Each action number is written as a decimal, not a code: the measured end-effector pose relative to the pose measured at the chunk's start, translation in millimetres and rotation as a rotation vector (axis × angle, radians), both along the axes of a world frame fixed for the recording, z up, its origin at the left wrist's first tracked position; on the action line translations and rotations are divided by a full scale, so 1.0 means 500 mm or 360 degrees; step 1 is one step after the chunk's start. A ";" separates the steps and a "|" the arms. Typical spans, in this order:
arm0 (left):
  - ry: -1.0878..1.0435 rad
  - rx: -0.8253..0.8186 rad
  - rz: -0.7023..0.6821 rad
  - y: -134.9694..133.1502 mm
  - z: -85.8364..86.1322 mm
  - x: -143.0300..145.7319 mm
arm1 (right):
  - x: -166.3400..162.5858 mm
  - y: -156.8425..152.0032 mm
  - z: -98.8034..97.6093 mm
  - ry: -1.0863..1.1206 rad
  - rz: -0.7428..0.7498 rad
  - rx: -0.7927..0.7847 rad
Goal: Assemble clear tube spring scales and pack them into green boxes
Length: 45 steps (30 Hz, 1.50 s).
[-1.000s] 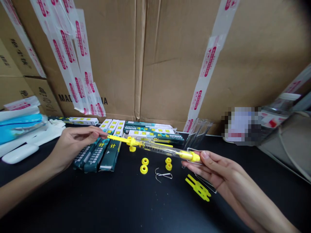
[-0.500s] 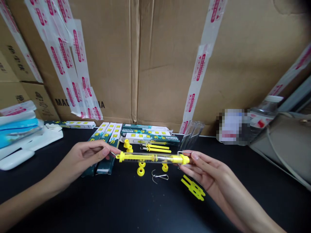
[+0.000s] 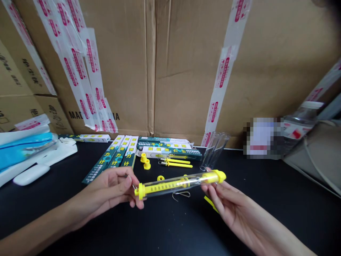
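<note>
A clear tube spring scale [image 3: 166, 185] with a yellow printed scale inside is held up between my hands, its right end a little higher. My left hand [image 3: 114, 193] pinches the metal hook [image 3: 130, 179] at its left end. My right hand [image 3: 226, 199] grips the yellow cap [image 3: 216, 176] at the other end, fingers behind and below it. Beneath the tube lie a bent wire hook [image 3: 182, 194] and a yellow ring [image 3: 160, 178]. A flat yellow piece [image 3: 211, 203] shows partly beside my right hand.
Narrow printed boxes [image 3: 112, 153] lie behind my left hand. Yellow caps [image 3: 146, 164], yellow scale rods [image 3: 178, 164] and clear tubes [image 3: 214, 151] lie farther back. A bottle [image 3: 299, 128] stands at right, plastic packaging [image 3: 29, 149] at left. Large cardboard boxes [image 3: 181, 71] form the back wall.
The spring scale has gone from nearly level to tilted, its left end lower. My right fingers have shifted from the wire handle to around the yellow cap. The camera view has shifted slightly.
</note>
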<state>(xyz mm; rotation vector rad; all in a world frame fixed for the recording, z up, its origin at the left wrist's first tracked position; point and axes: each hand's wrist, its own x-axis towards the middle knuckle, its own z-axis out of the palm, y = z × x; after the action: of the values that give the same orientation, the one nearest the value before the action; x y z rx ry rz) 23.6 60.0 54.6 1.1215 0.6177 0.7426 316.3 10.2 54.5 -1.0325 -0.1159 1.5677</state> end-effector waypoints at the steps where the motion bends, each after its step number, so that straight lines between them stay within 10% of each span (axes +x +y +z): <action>1: -0.0017 0.0001 0.0003 -0.003 -0.003 0.002 | 0.000 -0.001 0.000 0.0039 0.0043 0.0032; 14: 0.0093 0.0399 0.0247 -0.020 -0.017 0.025 | -0.001 -0.016 -0.016 0.0183 0.0692 0.0484; 24: 0.0732 0.1630 0.0723 -0.039 -0.043 0.011 | -0.005 -0.028 -0.017 -0.0116 0.0612 0.0631; 45: 0.0681 0.1573 0.0260 -0.043 -0.044 0.024 | 0.000 -0.016 -0.015 -0.0190 0.0483 0.0649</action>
<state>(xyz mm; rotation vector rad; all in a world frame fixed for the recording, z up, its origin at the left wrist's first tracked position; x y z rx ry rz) 35.4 38.6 32.5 2.1978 0.7179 0.9916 316.2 2.3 47.0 -0.8076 -0.6732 1.6600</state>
